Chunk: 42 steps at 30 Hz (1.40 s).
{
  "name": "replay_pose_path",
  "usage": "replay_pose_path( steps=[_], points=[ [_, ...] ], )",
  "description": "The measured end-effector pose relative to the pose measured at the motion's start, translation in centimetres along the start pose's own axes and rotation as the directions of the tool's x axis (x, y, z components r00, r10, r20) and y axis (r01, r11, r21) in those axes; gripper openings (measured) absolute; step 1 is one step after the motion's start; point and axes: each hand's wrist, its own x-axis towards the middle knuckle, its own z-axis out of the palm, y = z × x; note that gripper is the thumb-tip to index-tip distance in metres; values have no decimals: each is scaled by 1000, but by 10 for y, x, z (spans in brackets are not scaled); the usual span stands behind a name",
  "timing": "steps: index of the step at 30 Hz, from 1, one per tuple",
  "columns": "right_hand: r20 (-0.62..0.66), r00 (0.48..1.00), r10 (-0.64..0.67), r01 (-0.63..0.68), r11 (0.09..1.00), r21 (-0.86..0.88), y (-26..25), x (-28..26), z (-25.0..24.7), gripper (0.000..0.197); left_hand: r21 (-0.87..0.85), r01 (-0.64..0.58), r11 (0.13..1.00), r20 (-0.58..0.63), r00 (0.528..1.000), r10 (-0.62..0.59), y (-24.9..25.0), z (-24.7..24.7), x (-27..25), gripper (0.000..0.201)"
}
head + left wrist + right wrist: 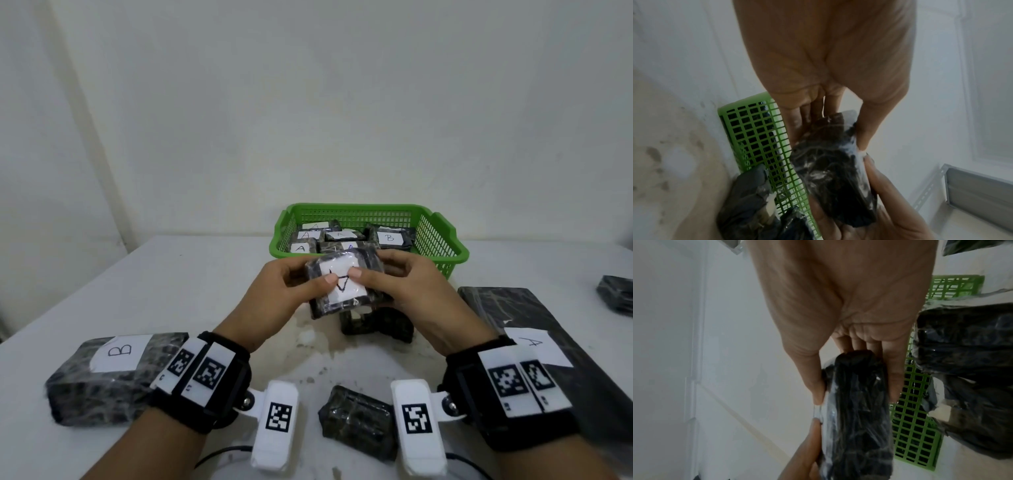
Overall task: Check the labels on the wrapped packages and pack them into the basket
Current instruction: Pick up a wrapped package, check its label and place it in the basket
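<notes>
**Label check on a small wrapped package**

Currently both hands hold one small dark package wrapped in clear film (346,284) above the white worktop (191,274), just in front of the green plastic lattice basket (442,240). The left hand (274,294) and right hand (418,291) each pinch it, thumbs pressed on the white paper label (346,274) on top, fingers curled beneath. The label shows a hand-drawn mark that reads as an "A" turned away from the person.

Judging by its size and the easy two-handed pinch, the package is probably light. The film looks glossy and crinkled, so likely slippery; gripping the short ends, as now, seems safer than the flat faces. Several labelled packages already lie in the basket, while a larger wrapped block marked "B" (113,373) waits on the worktop at the left.
</notes>
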Motion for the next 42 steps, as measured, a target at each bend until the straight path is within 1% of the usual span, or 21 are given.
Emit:
replay_pose_path(
  steps=[2,4,6,8,10,12,13,16,19,21,23,26,27,28,31,33,36,38,40,42],
  points=[
    [24,1000,6,-7,999,40,0,1,0,57,-35,5,999,-33,999,-6,-1,-2,1,40],
    [-14,1000,-23,23,1000,13,0,2,-2,58,-67,37,997,-22,999,-39,-1,-5,2,40],
    [-54,996,-76,71,994,-79,1,3,-6,54,-5,58,998,-27,998,-58,0,-6,3,39],
    [-49,994,-99,94,992,-88,2,3,-7,55,55,39,998,-52,998,-36,0,-8,3,37],
    [-8,997,-78,78,997,7,1,3,-5,59,39,16,999,-80,997,-13,-1,-10,3,39],
    [64,998,-4,-3,993,120,-4,0,-1,60,5,4,1000,-95,995,-4,-2,-10,3,43],
    [102,994,36,-50,988,143,-7,-2,1,58,-4,-2,1000,-92,996,2,-2,-9,3,45],
    [158,978,138,-166,970,177,-11,-5,2,56,-34,-20,999,-60,998,18,-2,-4,2,48],
    [176,968,179,-216,952,216,-10,-6,-1,55,-58,-23,998,-23,1000,22,-3,-3,2,52],
    [185,969,166,-204,956,209,-11,-7,1,50,-73,-26,997,-11,1000,26,-3,-3,2,59],
    [161,980,117,-146,972,185,-10,-6,3,49,-108,-19,994,23,1000,21,-4,-4,3,70],
    [114,992,49,-67,986,156,-7,-4,4,52,-188,64,980,158,987,-34,-3,-3,1,84],
    [106,994,35,-48,990,132,-6,-3,3,53,-198,91,976,177,983,-56,-2,-2,0,84],
    [112,993,28,-40,994,105,-4,-2,2,56,-193,107,975,164,984,-75,-2,-1,0,81],
    [187,981,58,-74,994,80,-4,-3,1,56,-174,97,980,61,994,-87,-3,-1,3,66],
    [212,974,74,-95,991,91,-6,-4,2,52,-203,83,976,41,996,-76,-4,-2,5,63],
    [190,980,65,-81,994,79,-6,-5,2,55,-250,100,963,86,993,-81,-4,-2,3,72],
    [176,983,59,-72,995,65,-5,-4,0,57,-229,107,968,122,989,-81,-3,0,2,67],
    [193,979,61,-77,994,73,-6,-5,-1,58,-219,97,971,111,991,-74,-1,-1,2,61],
    [205,977,65,-88,990,106,-6,-5,0,58,-224,91,970,112,991,-67,0,-2,1,62]
  ],
)
